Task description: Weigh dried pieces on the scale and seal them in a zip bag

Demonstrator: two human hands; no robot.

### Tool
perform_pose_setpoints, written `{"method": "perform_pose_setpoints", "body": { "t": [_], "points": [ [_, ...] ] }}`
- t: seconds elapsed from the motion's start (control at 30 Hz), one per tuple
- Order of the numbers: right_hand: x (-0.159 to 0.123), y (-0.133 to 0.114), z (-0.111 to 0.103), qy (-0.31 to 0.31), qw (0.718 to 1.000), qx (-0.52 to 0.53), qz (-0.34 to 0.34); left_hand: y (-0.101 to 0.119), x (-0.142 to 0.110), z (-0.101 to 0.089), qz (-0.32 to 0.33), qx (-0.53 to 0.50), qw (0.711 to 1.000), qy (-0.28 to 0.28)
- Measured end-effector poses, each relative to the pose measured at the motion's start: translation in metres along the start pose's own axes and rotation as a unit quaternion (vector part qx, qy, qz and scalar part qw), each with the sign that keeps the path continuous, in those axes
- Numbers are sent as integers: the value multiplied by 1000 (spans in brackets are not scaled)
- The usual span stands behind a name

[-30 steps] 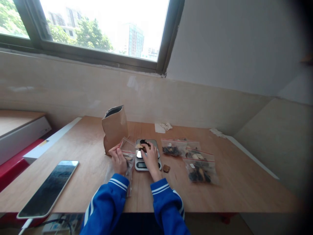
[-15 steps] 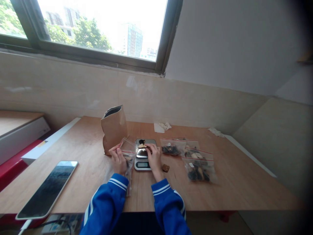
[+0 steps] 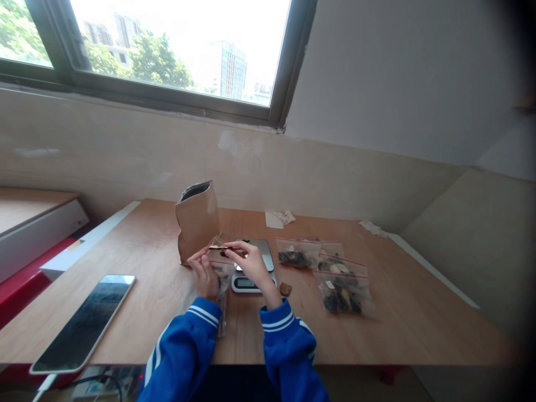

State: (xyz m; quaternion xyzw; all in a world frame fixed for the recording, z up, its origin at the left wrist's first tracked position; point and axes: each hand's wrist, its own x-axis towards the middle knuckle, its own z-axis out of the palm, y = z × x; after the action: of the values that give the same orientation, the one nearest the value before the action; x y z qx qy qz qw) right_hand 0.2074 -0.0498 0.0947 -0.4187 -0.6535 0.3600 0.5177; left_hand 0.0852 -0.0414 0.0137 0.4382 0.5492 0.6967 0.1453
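Observation:
My left hand is closed on the edge of a clear zip-lock bag, its mouth tilted up. Between the fingertips of my right hand is a thin, pale-and-dark dried slice, held over the mouth of that bag. Under and behind the right hand lies a small kitchen scale, partly covered; a dark bit shows at its far edge. A brown chunk rests on the table just right of the scale.
An upright brown paper bag stands behind my left hand. Several filled zip-lock bags lie to the right. A charging phone is at the left, and white paper lies near the wall.
My right hand has moved left from over the scale to the zip-lock bag's mouth, carrying the dried slice. The left hand stays on the bag.

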Motion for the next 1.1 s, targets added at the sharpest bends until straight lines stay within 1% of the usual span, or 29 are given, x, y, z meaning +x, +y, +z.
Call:
{"method": "perform_pose_setpoints", "body": {
  "t": [0.07, 0.17, 0.23, 0.33, 0.4, 0.47, 0.5, 0.57, 0.63, 0.67, 0.7, 0.77, 0.8, 0.87, 0.97, 1.03, 1.1],
  "points": [
    [-1, 2, 0, -10, 1000, 4, 20, 2, -1, 0, 12, -14, 1000, 12],
    [2, 3, -1, 9, 999, -14, 51, 5, -2, 1, 20, -23, 999, 10],
    [4, -1, -1, 18, 997, -44, 56, 8, -3, 1, 19, -28, 999, 2],
    [8, -12, 2, 16, 997, -75, 20, 10, -3, 1, 26, -42, 999, -10],
    [10, -18, 6, -11, 997, -69, -11, 10, -3, 1, 27, -51, 998, -16],
    [12, -17, 8, -32, 998, -52, -35, 8, -2, 1, 18, -52, 998, -18],
    [14, -14, 8, -25, 998, -49, -45, 7, -2, 1, 12, -48, 999, -15],
    [19, 2, 4, 34, 995, -70, -63, 6, 0, 0, 4, -35, 999, -1],
    [23, 26, -3, 107, 983, -132, -65, 6, 0, 0, 1, -23, 1000, 12],
    [25, 40, -8, 127, 975, -176, -57, 5, 1, 0, -1, -21, 1000, 14],
    [25, 54, -12, 128, 966, -219, -47, 6, 1, 0, -4, -23, 1000, 13],
    [24, 76, -20, 92, 953, -286, -29, 6, 0, 0, -7, -32, 999, 3],
    [22, 83, -22, 72, 947, -312, -21, 5, -1, 1, -6, -38, 999, -2],
    [18, 89, -25, 53, 932, -358, -2, 5, -2, 1, 0, -54, 999, -6],
    [13, 84, -23, 76, 913, -399, 25, 4, -2, 2, 10, -76, 997, -5],
    [11, 79, -21, 94, 916, -389, 32, 4, -2, 2, 13, -81, 997, -4],
    [12, 77, -21, 99, 936, -336, 36, 3, -1, 1, 9, -75, 997, -2]
  ]
}}
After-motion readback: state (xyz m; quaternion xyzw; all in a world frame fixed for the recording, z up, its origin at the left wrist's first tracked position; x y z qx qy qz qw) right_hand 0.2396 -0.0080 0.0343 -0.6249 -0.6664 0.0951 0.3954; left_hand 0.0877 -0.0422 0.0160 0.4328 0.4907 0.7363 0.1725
